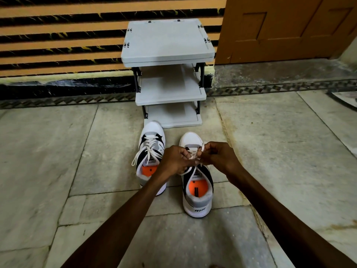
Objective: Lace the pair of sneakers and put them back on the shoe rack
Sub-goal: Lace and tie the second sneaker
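Two white, grey and black sneakers with orange insoles stand on the floor, toes toward the rack. The left sneaker [151,151] is laced, with a white lace loop hanging off its left side. Over the right sneaker [196,190], my left hand [173,159] and my right hand [218,156] each pinch part of its white lace [193,156] above the tongue. My hands hide the middle eyelets. The grey three-shelf shoe rack [170,55] stands just beyond the toes, its shelves bare.
The rack backs onto a wall with orange and black stripes [61,41]. A brown wooden door [286,28] is at the upper right. Pale stone floor tiles [58,161] spread to both sides of the sneakers.
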`<state>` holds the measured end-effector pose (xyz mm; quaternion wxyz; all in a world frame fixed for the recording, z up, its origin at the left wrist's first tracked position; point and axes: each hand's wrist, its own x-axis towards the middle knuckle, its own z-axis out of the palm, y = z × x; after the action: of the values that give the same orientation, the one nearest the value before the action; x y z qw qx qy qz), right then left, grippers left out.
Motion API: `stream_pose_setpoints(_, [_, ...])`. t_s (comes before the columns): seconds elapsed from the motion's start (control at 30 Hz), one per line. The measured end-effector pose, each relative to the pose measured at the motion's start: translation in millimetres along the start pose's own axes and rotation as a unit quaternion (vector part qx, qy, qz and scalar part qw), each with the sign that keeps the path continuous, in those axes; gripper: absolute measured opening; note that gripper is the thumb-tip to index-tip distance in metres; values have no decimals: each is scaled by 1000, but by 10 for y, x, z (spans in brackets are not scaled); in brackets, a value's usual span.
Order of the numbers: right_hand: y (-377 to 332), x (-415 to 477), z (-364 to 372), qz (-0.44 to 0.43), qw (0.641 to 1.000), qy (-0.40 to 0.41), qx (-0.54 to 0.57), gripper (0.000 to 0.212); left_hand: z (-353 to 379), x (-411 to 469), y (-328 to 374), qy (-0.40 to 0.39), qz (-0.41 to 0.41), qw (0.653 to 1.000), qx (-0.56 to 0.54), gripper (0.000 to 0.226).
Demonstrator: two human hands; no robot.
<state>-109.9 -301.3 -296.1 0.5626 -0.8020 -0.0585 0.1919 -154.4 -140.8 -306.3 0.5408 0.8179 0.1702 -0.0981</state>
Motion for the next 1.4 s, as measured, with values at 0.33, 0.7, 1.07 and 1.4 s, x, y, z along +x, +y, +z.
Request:
stream_pose_setpoints(0.33, [26,-29,-21,18,998,-5,59,18,-172,-95,108,-93,-32,993,-59,26])
stream_pose_setpoints(0.7, [41,-50,27,18,999,-6,34,15,-185,-57,150,-30,5,999,37,26])
stream_pose_setpoints(1.07, [55,-106,-19,11,998,52,-42,28,-457,-141,359,192,36,853,484,42])
stream_pose_setpoints(1.4, [12,-176,-21,37,995,52,-83,33,-185,-158,206,41,102,837,535,24])
